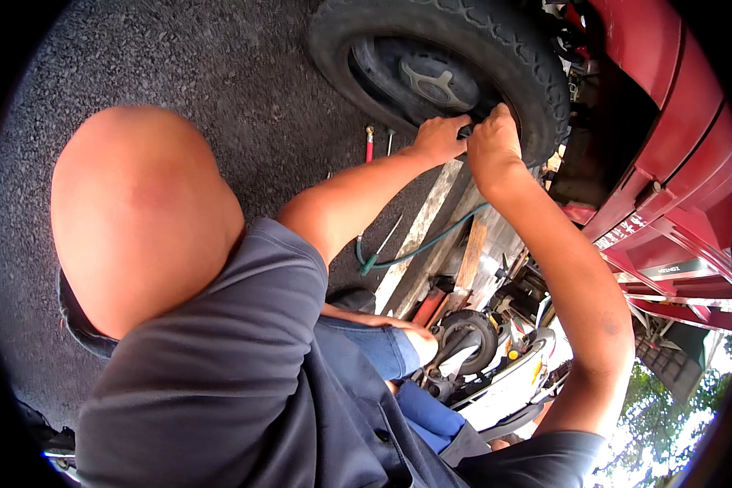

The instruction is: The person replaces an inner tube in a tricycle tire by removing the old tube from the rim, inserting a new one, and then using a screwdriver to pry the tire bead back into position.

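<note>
A black motorcycle tyre [537, 77] with knobbly tread is around a dark wheel [382, 65] with a pale three-armed hub piece [435, 85]. Both my hands are at its near side, close together. My left hand [442, 138] is closed, fingers curled over the tyre's inner edge. Beside it, my right hand [494, 150] is closed too, its fingers bent against the same edge by the rim. A small dark part shows between the hands; my fingers hide what it is.
A red-handled tool [370, 145] lies on the rough asphalt [179, 65]. Near wooden planks [419, 228] are a green-handled screwdriver [372, 262] and a green hose [431, 242]. A red vehicle body [675, 154] rises at right. Parked motorbikes [496, 390] and a person's blue-clad legs [374, 346] are below.
</note>
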Available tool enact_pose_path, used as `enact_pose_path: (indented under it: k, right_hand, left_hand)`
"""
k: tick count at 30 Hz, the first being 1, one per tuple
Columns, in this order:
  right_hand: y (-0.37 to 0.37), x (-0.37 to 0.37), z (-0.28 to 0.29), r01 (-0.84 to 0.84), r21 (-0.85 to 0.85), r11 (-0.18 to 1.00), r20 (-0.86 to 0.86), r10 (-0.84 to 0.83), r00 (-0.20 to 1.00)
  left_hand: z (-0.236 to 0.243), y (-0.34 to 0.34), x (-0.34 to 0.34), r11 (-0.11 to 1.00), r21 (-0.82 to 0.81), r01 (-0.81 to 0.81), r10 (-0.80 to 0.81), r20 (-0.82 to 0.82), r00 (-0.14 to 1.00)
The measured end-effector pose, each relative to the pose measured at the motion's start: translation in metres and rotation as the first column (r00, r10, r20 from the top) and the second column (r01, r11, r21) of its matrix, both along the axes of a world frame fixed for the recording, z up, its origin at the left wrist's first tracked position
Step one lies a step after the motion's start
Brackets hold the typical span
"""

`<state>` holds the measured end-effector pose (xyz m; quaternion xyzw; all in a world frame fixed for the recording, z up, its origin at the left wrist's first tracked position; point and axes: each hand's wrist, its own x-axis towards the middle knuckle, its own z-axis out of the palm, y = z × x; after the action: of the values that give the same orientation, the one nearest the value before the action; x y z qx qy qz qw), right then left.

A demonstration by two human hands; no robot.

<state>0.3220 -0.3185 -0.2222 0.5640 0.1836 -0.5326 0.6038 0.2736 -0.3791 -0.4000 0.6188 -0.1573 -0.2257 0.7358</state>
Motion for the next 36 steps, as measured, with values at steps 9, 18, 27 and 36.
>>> enact_pose_path:
  k: [9, 18, 27, 36]
  right_hand:
    - [0.018, -0.003, -0.006, 0.067, -0.020, 0.998, 0.073, -0.066, 0.995]
    - [0.011, -0.012, -0.011, 0.140, 0.027, 0.990, 0.094, -0.142, 0.985]
    - [0.010, -0.009, -0.005, 0.097, 0.130, 0.987, 0.129, -0.114, 0.985]
    - [-0.031, -0.018, 0.015, -0.279, 0.251, 0.927, 0.117, 0.257, 0.959]
  left_hand:
    - [-0.003, 0.010, -0.025, 0.991, -0.076, 0.110, -0.102, 0.111, 0.989]
    - [-0.012, -0.025, 0.006, 0.928, -0.150, 0.342, -0.304, 0.227, 0.925]
    - [-0.037, -0.067, 0.000, 0.787, -0.357, 0.503, -0.412, 0.302, 0.860]
    - [0.008, -0.090, -0.054, 0.963, -0.269, -0.023, 0.000, -0.087, 0.996]
